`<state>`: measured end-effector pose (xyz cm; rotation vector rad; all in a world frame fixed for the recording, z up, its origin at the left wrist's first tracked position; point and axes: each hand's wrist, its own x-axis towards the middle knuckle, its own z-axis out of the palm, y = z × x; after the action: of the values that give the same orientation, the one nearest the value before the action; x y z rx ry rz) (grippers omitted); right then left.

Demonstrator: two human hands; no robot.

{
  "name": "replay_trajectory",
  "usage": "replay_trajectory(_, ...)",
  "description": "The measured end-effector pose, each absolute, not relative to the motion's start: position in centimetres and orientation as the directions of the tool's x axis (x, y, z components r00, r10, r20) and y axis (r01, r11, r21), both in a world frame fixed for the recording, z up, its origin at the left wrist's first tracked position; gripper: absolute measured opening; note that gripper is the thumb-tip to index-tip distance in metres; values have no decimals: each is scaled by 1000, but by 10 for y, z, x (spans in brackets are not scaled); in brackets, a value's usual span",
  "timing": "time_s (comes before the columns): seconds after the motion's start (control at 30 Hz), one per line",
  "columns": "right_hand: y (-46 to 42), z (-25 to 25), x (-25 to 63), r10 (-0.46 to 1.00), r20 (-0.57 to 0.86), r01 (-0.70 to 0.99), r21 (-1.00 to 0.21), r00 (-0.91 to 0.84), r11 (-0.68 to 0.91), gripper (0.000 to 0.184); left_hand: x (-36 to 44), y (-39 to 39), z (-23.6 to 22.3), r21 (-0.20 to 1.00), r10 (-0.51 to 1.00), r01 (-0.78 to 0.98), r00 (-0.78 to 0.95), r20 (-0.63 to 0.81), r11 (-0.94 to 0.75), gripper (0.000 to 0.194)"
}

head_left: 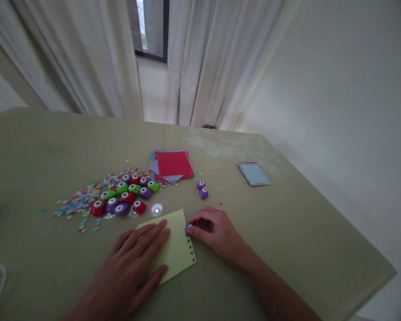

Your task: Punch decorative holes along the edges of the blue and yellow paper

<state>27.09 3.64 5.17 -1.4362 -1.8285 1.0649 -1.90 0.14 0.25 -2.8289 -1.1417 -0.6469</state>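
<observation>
A yellow square of paper [178,249] lies on the table in front of me, with a row of small punched shapes along its right edge. My left hand [133,258] rests flat on its left part, fingers spread. At the paper's right edge, above the punched row, my right hand [217,232] grips a small purple craft punch [187,229] between thumb and fingers. Most of that punch is hidden by the fingers. Two more purple punches [203,191] stand just beyond my right hand.
Several red, green and purple punches [128,197] sit left of centre beside a heap of paper confetti [87,196]. Behind lie stacked coloured papers [175,164]; a light-blue punched stack [255,174] is farther right. A clear round disc [157,209] lies near the yellow paper. A white cable [0,281] is at left.
</observation>
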Motion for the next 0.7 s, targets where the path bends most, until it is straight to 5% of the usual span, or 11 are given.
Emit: replay_trajectory(0.7,39,49,267,964,-97,436,-899,-249,22,16,-18,5,3,153,657,654,658,368,-741,70)
